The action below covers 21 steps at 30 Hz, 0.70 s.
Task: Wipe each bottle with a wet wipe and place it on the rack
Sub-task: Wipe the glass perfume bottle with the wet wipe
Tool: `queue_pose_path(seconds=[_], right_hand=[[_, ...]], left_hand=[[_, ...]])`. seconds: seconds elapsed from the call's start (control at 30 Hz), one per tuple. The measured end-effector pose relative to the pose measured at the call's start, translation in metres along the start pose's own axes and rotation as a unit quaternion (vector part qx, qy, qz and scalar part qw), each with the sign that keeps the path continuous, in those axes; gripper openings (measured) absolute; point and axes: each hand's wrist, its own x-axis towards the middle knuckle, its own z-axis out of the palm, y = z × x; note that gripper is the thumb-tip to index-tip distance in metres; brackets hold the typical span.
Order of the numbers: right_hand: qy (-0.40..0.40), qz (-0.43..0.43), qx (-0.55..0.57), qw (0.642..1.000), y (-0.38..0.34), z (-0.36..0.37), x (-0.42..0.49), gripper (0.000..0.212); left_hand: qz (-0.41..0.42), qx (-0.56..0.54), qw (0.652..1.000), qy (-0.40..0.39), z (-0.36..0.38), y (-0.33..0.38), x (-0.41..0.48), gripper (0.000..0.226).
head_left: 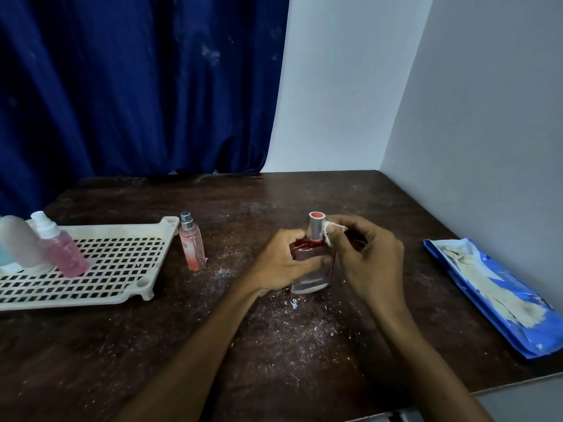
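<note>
Though near rack [128, 228], slim bottle [192, 248] off it; left grip [283, 263] round perfume bottle [312, 278], right grip [368, 266] round wipe [330, 231].

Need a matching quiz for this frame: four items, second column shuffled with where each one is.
Things:
1. square bottle
2. slim bottle
3. pink spray bottle
4. wipe pack

Places:
a. on the rack
b. gripped by the left hand, while the right hand presses a wipe to its cap
c. lying at the right edge of the table
d. standing on the table beside the rack

Pairs: 1-b, 2-d, 3-a, 4-c
</note>
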Motion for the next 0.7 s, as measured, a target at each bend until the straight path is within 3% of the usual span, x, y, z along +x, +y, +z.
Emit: queue_pose_path(seconds=[0.13,0.23,0.4,0.53,0.7], right_hand=[[-0.004,-0.021,0.032,0.999,-0.013,-0.004,0.012,0.014],[-0.034,-0.017,-0.017,0.999,-0.005,-0.005,0.013,0.013],[-0.05,0.014,-0.012,0.999,0.0,-0.008,0.014,0.014],[-0.054,0.048,0.066,0.995,-0.002,-0.009,0.015,0.013],[-0.027,0.051,0.013,0.998,0.009,-0.014,0.0,0.015]], left_hand=[[0.004,-0.013,1.0,0.014,-0.001,0.001,0.001,0.039],[0.011,-0.017,1.0,0.02,-0.001,0.002,0.001,0.042],[0.002,-0.022,1.0,0.014,-0.003,0.004,0.002,0.067],[-0.001,-0.02,1.0,0.002,-0.005,0.005,0.001,0.065],[0.014,0.028,0.999,0.038,-0.001,0.005,-0.001,0.059]])
